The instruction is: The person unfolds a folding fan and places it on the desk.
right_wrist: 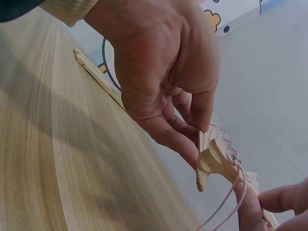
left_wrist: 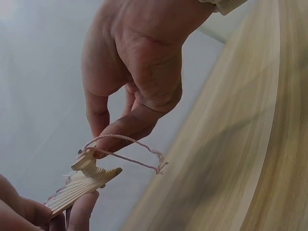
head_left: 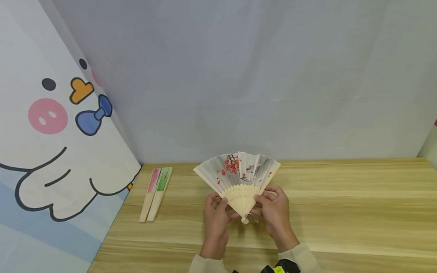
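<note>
An unfolded folding fan [head_left: 236, 170] stands spread in front of me, its pale leaf printed with red blossoms and dark branches. My left hand [head_left: 215, 221] pinches its left edge near the slatted ribs. On the opposite edge, my right hand [head_left: 277, 209] holds it between thumb and fingers. The ribs [left_wrist: 79, 190] converge to a knobbed wooden pivot end in the left wrist view. A thin pink cord loop [left_wrist: 158, 155] hangs from that end. Seen from the right wrist, the left hand [right_wrist: 163, 72] grips the far side of the fan.
Two folded fans, one with a pink band [head_left: 149, 194] and one with a green band [head_left: 160, 194], lie side by side on the left of the wooden table [head_left: 347, 217]. A grey cloth backdrop [head_left: 262, 73] rises behind, and a cartoon-printed panel [head_left: 13, 80] stands at left.
</note>
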The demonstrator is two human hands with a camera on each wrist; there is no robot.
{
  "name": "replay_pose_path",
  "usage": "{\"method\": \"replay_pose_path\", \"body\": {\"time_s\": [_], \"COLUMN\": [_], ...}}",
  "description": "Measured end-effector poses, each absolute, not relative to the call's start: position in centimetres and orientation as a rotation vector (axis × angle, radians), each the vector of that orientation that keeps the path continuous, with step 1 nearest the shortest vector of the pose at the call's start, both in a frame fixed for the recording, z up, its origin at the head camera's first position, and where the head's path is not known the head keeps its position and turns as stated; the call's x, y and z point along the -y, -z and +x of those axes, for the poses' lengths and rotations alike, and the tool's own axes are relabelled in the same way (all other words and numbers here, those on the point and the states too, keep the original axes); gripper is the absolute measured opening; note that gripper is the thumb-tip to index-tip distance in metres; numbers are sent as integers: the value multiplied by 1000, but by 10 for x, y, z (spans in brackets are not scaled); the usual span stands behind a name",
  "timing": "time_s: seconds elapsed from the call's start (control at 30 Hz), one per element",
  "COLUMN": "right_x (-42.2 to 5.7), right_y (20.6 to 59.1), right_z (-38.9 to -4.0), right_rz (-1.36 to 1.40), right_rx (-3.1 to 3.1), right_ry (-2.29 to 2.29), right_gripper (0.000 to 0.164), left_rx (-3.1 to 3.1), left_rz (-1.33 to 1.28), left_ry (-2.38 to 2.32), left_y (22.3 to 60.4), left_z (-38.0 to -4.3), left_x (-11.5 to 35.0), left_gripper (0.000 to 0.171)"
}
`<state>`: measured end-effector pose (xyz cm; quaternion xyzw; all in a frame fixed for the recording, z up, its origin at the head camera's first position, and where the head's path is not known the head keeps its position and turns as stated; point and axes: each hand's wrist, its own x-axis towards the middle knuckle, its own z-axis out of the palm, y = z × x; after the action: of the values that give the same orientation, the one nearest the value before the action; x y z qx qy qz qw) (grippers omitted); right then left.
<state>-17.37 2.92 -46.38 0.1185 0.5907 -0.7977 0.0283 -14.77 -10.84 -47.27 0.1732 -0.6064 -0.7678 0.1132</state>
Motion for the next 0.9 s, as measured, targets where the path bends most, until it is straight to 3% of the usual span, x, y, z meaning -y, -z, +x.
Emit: {"method": "replay_pose_path", "body": {"time_s": [0.9], "right_x": [-35], "right_y": [462], "right_z": [-174], "right_rz": [453], "right_rx": [-1764], "right_ry": [2564], "right_gripper": [51], "left_rx": [1570], "left_rz": [518], "left_ry": [2258], "left_y": [471], "left_z": [-147], "left_x": [95], "left_gripper": [24]}}
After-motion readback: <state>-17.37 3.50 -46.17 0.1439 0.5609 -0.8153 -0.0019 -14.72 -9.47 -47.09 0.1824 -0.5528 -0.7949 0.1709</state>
